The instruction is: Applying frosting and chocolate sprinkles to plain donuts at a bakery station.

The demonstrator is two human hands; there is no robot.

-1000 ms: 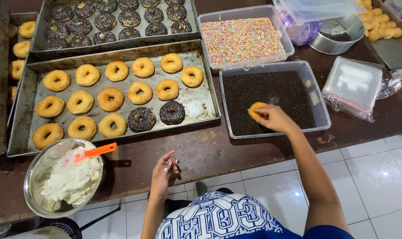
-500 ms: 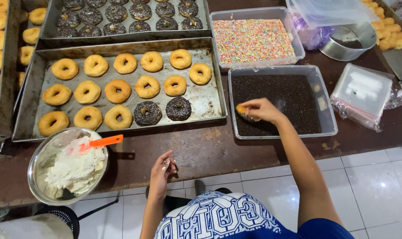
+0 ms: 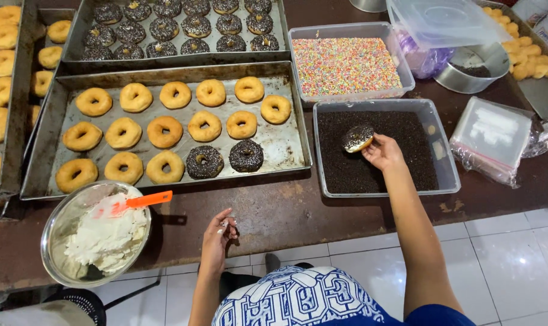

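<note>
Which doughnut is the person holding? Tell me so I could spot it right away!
Find the clear plastic tub of dark chocolate sprinkles, just below the tub of rainbow sprinkles. Above the dark sprinkles, the right hand holds one round doughnut. Unlike the plain golden doughnuts on the big metal tray, its top is coated in dark sprinkles and it is lifted in fingers.

The donut point(image 3: 358, 137) I hold sits tilted over my clear tub point(image 3: 444, 151) of dark sprinkles, its top thickly coated with them.
</note>
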